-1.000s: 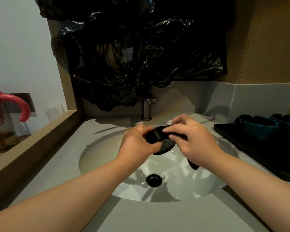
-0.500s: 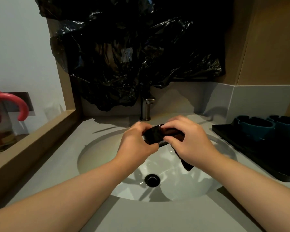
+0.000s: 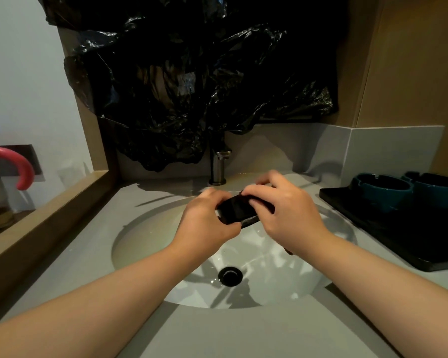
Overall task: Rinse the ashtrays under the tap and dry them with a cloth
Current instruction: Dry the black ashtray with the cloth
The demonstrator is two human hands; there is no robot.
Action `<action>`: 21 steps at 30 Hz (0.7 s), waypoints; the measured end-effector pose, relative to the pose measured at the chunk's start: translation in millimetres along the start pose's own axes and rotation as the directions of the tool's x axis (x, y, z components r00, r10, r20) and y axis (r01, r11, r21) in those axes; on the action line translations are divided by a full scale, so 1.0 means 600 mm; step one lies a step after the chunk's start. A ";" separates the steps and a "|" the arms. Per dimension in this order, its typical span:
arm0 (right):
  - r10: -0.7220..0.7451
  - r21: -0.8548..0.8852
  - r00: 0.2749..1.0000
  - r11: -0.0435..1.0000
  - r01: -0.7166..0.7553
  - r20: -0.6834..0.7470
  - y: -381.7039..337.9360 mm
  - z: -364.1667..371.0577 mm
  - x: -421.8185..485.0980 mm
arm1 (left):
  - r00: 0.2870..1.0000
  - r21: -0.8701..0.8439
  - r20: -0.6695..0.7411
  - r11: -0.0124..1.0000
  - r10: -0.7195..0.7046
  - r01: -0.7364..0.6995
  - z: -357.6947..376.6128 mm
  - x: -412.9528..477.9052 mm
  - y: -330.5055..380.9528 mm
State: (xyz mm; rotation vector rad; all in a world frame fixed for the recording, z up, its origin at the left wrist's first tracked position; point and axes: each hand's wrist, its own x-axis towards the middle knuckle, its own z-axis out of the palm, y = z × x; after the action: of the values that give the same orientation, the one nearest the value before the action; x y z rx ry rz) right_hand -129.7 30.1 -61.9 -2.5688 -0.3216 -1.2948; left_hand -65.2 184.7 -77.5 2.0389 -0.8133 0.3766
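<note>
Over the white basin both hands hold a dark ashtray between them. My left hand grips its left side with curled fingers. My right hand pinches a dark cloth against the ashtray's top and right side; a corner of the cloth shows under the right wrist. The tap stands behind the hands, its spout hidden by black plastic; no water is visible. Two teal ashtrays sit on a black tray at the right.
A crumpled black plastic sheet covers the wall above the tap. The drain lies below the hands. A wooden ledge runs along the left, with a red-handled cup beyond it. Grey counter surrounds the basin.
The ashtray has turned slightly in my hands, and the right hand has moved the cloth over its top. Less of the hanging cloth end shows under the right hand.
</note>
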 end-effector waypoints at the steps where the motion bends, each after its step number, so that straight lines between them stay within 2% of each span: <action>1: 0.139 0.077 0.990 0.987 -0.139 0.013 0.009 0.001 0.001 | 1.000 -0.026 -0.007 1.000 -0.018 0.017 0.000 0.000 0.000; 2: 0.320 0.175 0.945 0.928 -0.328 0.073 0.019 0.001 0.003 | 0.999 -0.066 -0.018 0.997 -0.046 0.044 0.000 0.000 0.000; 4: 0.594 0.297 0.747 0.686 -0.664 0.297 0.043 -0.005 0.004 | 0.991 -0.186 -0.029 0.975 -0.130 0.122 -0.002 0.003 0.001; 5: 0.638 0.300 0.652 0.581 -0.757 0.410 0.053 -0.012 0.004 | 0.985 -0.236 -0.022 0.958 -0.170 0.160 -0.003 0.005 0.001; 6: 0.630 0.281 0.589 0.525 -0.803 0.505 0.062 -0.021 0.004 | 0.981 -0.265 -0.017 0.947 -0.195 0.183 -0.004 0.007 0.001; 7: 0.591 0.259 0.560 0.518 -0.815 0.580 0.066 -0.031 0.003 | 0.978 -0.279 -0.013 0.940 -0.207 0.195 -0.004 0.008 0.000; 9: 0.491 0.227 0.556 0.577 -0.784 0.671 0.061 -0.046 0.005 | 0.977 -0.304 0.001 0.931 -0.214 0.204 -0.003 0.010 -0.003; 11: 0.427 0.231 0.572 0.622 -0.748 0.701 0.047 -0.050 0.009 | 0.977 -0.329 0.035 0.920 -0.212 0.211 0.002 0.011 -0.006; 13: 0.400 0.264 0.617 0.651 -0.712 0.678 0.037 -0.046 0.011 | 0.977 -0.336 0.097 0.918 -0.188 0.210 0.006 0.010 -0.008; 15: 0.383 0.244 0.674 0.727 -0.642 0.632 0.035 -0.042 0.012 | 0.974 -0.302 0.165 0.932 -0.157 0.202 0.009 0.009 -0.012; 18: 0.369 0.141 0.702 0.820 -0.555 0.609 0.035 -0.041 0.010 | 0.966 -0.109 0.215 0.979 -0.146 0.173 0.007 0.005 -0.017; 21: 0.371 -0.038 0.704 0.897 -0.441 0.605 0.030 -0.040 0.009 | 0.984 0.153 0.176 0.988 -0.030 0.003 0.007 -0.001 -0.012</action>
State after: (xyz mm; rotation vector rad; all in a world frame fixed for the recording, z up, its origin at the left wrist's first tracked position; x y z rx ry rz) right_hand -139.3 6.1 -46.0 -2.6729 0.0804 -0.2711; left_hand -60.6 184.3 -84.6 2.2445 -0.8979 0.2558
